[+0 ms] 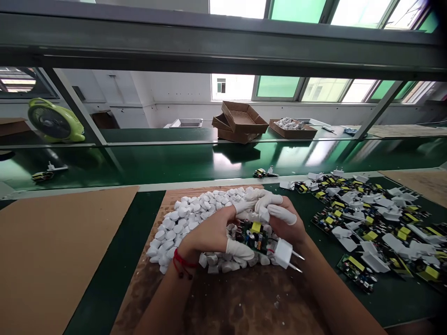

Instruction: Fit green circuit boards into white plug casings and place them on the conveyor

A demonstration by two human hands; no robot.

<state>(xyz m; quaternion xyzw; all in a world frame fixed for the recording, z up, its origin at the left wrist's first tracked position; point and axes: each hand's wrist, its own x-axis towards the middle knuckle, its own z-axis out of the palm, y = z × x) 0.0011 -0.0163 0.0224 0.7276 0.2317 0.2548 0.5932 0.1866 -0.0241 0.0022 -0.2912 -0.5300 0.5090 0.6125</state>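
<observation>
My left hand [216, 230], with white finger covers and a red string bracelet [183, 263] at the wrist, is closed around a small circuit board [256, 237] with a yellow component. A white plug housing [283, 253] with two metal pins hangs by wires from the board's right end. Above the board, my right hand [288, 218], also in white finger covers, pinches a small white lump [264, 215]. Both hands are over a pile of white rounded pieces [181, 223] on a brown board [244, 302]. Some fingertips overlap, hiding part of the grip.
Many circuit boards with white plug parts [370, 218] lie heaped at right. A cardboard sheet [63, 237] covers the left. Beyond runs a green conveyor belt [167, 160] carrying a board with plug [265, 172]. Cardboard trays [244, 118] and a green fan [56, 121] stand behind; a metal beam [223, 42] crosses above.
</observation>
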